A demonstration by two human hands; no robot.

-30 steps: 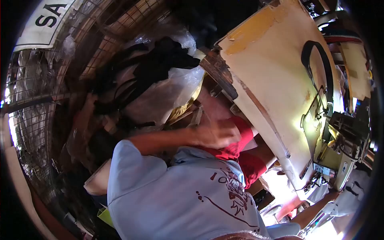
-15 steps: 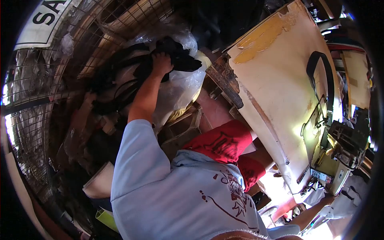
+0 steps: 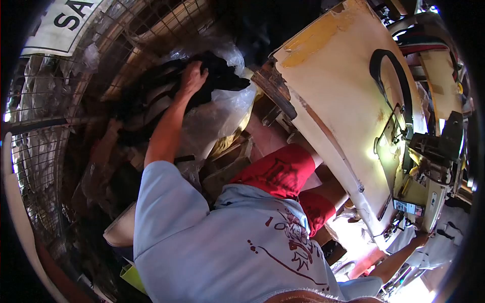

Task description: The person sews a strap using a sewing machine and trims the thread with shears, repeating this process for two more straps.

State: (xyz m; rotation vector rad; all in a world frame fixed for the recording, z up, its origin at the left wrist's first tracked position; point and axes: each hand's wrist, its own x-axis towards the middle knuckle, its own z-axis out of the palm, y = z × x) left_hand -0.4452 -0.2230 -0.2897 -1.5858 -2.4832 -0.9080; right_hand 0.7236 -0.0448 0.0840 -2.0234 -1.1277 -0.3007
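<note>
My left hand (image 3: 194, 77) is in the upper left of the frame, its fingers curled and closed on the black straps (image 3: 220, 73), which lie in a dark tangle over clear plastic (image 3: 230, 108). Some of the straps run leftward into shadow, where I can't make out their ends. Yellow material (image 3: 222, 146) shows under the plastic's lower edge.

Just right of the bundle, the splintered wood (image 3: 273, 88) at the corner of the desk (image 3: 333, 86) juts in. The worn, pale desk slants down the right half, standing between my two hands, and my red shorts (image 3: 283, 169) fill the space beside its near edge. A black loop (image 3: 405, 96) lies on it, close to the lit machine (image 3: 433, 207) and a small screen (image 3: 408, 207).

My right hand (image 3: 420, 239) is at the lower right, just below the machine and beside grey cloth (image 3: 439, 242); I can't tell whether its fingers grip anything. Wire mesh (image 3: 38, 174) walls the left side, beneath a sign (image 3: 60, 25) reading "SA".
</note>
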